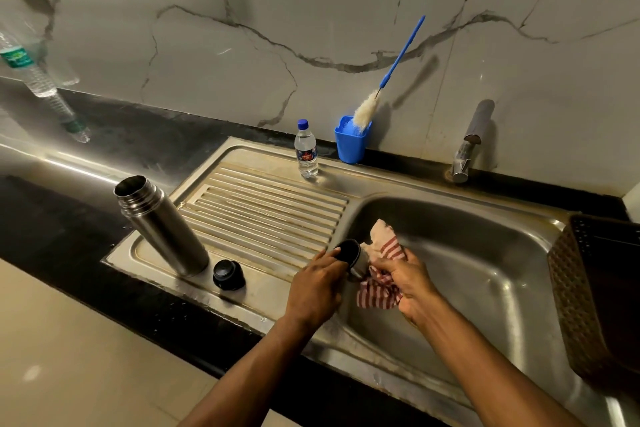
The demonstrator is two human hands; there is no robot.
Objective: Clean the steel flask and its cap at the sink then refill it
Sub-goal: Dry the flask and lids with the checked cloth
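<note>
The steel flask (pixel 162 224) stands open-mouthed on the near left corner of the ribbed drainboard (pixel 263 208), with its black stopper (pixel 228 274) resting just beside its base. Over the left edge of the sink basin (pixel 467 253), the left hand (pixel 317 284) grips the flask's steel cup cap (pixel 351 255), fingers curled round its rim with the dark hollow facing the camera. The right hand (pixel 405 282) clutches a red-and-white striped cloth (pixel 381 267), bunched against the cap's far side and hanging below it.

At the back of the drainboard stands 1 small water bottle (pixel 306 149) with a blue lid, upright and holding clear liquid. Just to its right, a blue plastic holder (pixel 351 140) sits against the marble-patterned wall (pixel 242 28), and a bottle brush (pixel 388 76) with a white bristle head and long blue handle leans out of it. A steel tap (pixel 469 142) rises behind the basin. At the far right, a dark woven basket (pixel 588 295) overlaps the basin's edge. On the black counter at far left, 1 larger clear plastic bottle (pixel 33 69) with a green label stands near the wall.
</note>
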